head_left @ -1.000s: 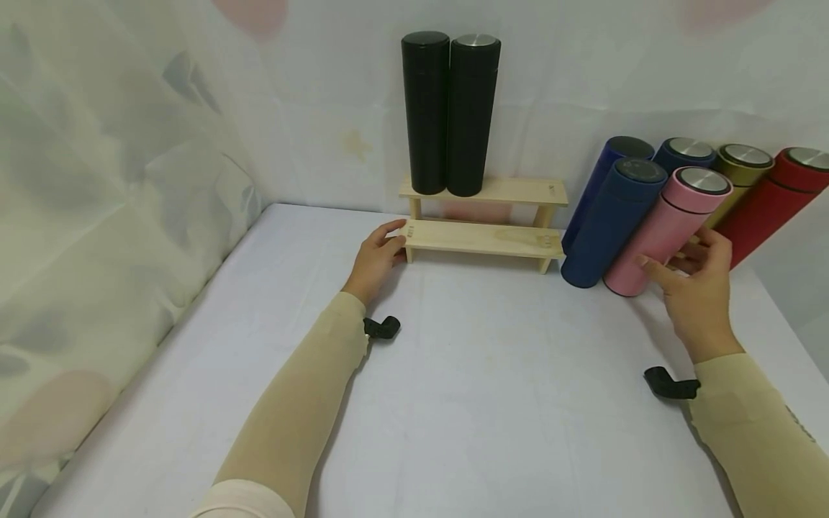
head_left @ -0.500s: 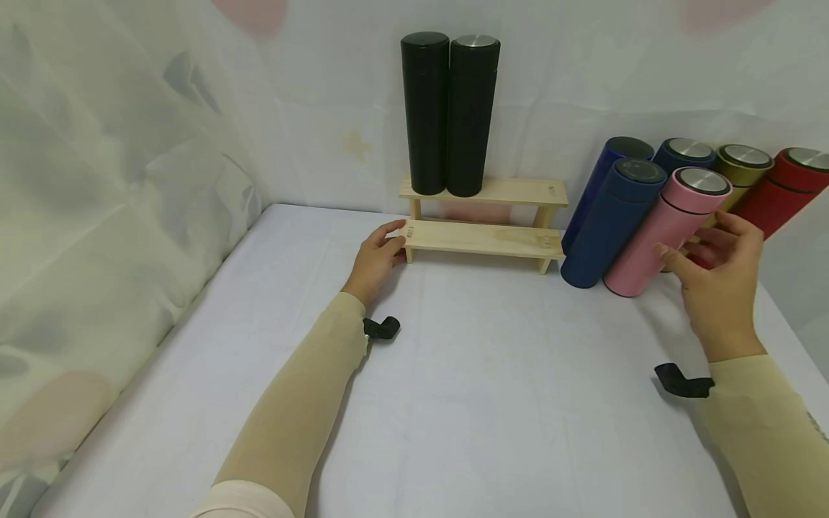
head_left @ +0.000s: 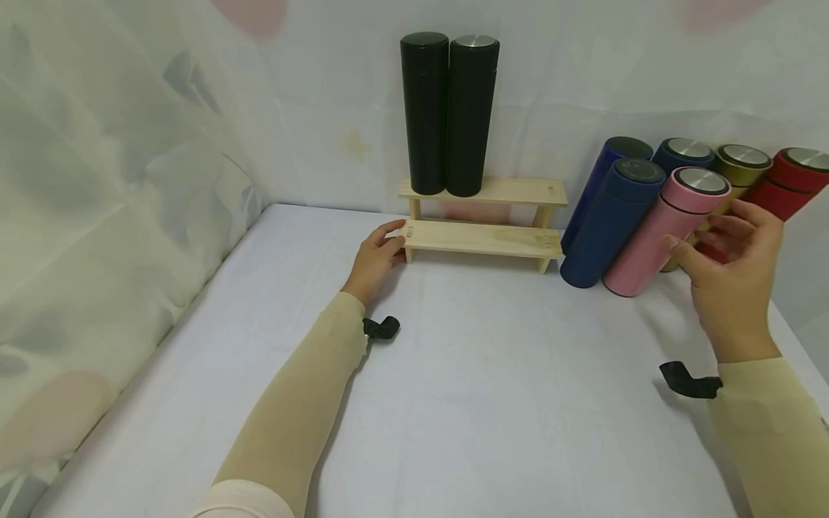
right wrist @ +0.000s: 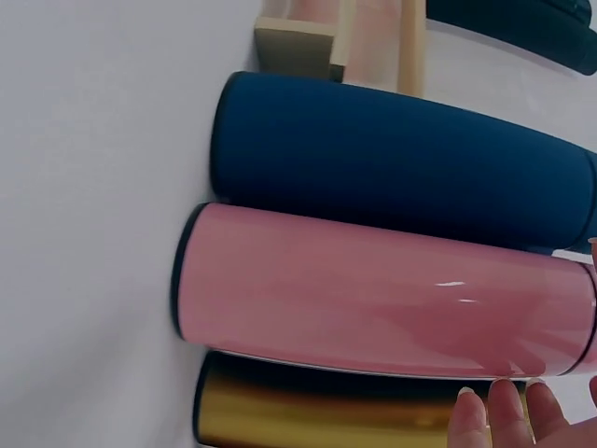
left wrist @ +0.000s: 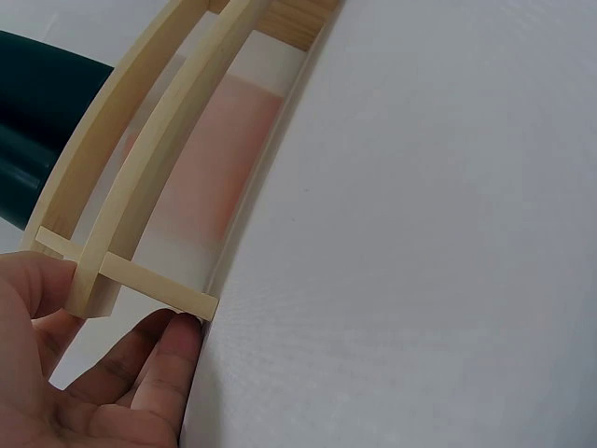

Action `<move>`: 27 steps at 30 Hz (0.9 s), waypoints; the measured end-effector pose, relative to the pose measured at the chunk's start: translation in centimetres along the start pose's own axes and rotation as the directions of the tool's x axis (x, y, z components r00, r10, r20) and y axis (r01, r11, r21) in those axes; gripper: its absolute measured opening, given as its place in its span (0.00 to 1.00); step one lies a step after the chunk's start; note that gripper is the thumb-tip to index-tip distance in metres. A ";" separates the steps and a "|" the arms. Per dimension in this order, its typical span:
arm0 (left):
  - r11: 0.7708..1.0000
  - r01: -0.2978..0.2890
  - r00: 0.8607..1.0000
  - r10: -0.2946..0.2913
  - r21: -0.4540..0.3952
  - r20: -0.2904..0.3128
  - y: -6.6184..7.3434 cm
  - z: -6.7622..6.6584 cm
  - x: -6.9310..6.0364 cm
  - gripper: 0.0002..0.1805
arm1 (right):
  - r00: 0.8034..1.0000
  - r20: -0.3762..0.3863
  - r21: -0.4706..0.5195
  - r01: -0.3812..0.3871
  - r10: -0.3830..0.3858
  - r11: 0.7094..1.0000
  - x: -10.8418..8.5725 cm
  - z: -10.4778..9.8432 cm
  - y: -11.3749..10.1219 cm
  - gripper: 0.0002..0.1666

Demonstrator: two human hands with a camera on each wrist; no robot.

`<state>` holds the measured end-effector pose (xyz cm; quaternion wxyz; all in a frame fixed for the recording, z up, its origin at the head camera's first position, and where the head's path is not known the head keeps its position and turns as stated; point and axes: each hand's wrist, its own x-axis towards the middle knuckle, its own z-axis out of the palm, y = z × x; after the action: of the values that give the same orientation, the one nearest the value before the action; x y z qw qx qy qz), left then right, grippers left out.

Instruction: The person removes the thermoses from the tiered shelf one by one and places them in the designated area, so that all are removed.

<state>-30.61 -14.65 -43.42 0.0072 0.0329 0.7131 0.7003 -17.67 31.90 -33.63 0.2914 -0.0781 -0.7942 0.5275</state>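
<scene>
Could totally topple the pink flask [right wrist: 373,289] by clipping it with loose right hand [head_left: 740,280] (pinching wooden rack [head_left: 482,239] with left hand [head_left: 372,261], btw).

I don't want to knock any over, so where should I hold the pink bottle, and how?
Probably round the middle: the pink bottle is a straight, upright cylinder. Come from the front right, where the right hand is; the front blue bottle stands close on its left.
</scene>
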 end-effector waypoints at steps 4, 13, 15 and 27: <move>1.000 0.004 1.000 -0.003 -0.005 0.001 0.1 0.0 -0.1 0.23 | 1.000 -0.024 0.018 0.001 0.000 1.000 -0.2 -0.2 -0.9 0.46; 1.000 0.012 1.000 -0.012 -0.001 -0.005 0.1 0.1 -0.1 0.23 | 0.997 -0.047 0.156 0.061 -0.054 0.986 -0.5 -0.5 -2.2 0.44; 1.000 0.010 1.000 -0.010 -0.008 -0.006 0.1 0.1 -0.1 0.23 | 0.997 -0.048 0.241 0.076 -0.066 0.968 -0.6 -0.4 -2.5 0.44; 1.000 0.016 1.000 -0.016 -0.008 -0.009 0.1 0.1 0.1 0.23 | 0.977 0.078 0.198 0.178 -0.197 0.964 -2.7 1.6 -3.8 0.41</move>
<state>-30.69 -14.53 -43.28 0.0097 0.0242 0.7107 0.7030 -15.58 27.84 -31.74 0.3072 0.0514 -0.7573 0.5739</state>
